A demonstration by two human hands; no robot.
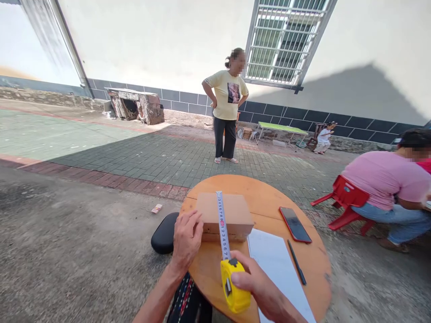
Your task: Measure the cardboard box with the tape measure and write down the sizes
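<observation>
A brown cardboard box (232, 211) lies on a round wooden table (262, 193). My left hand (186, 240) rests on the box's near left corner, fingers curled against its side. In my right hand (259, 282) is a yellow tape measure (234, 287), gripped at the table's near edge. Its white blade (222, 224) runs out over the top of the box to the far edge.
A white sheet of paper (276, 264), a black pen (296, 255) and a red-cased phone (295, 224) lie right of the box. A person stands beyond the table; another sits on a red chair (346, 197) at right. A black stool seat (164, 233) is at left.
</observation>
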